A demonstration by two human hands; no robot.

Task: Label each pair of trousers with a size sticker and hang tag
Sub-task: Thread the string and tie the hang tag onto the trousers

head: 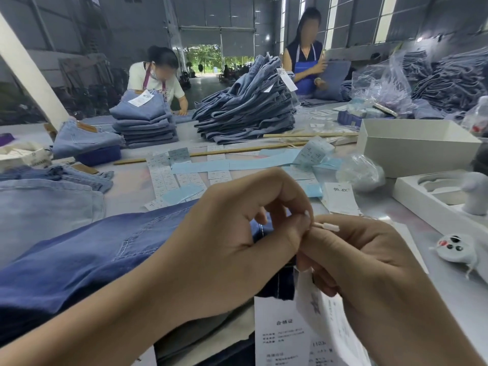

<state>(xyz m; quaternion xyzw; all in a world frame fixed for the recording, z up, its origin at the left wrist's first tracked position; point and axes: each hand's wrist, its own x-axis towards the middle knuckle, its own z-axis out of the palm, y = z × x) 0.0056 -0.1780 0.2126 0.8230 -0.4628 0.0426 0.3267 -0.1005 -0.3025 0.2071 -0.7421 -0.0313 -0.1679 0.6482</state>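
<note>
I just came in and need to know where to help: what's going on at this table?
Someone is tagging jeans. Both hands meet over dark blue trousers: the left hand and right hand pinch a small white tag fastener, with a hang tag dangling below. Sticker sheets lie ahead. Two other workers sort stacked jeans across the table.

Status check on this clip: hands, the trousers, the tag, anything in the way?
Left hand and right hand pinch a small white plastic tag fastener. White paper hang tag dangles under right fingers. Dark blue denim trousers lie beneath. Nothing obstructing.
</note>
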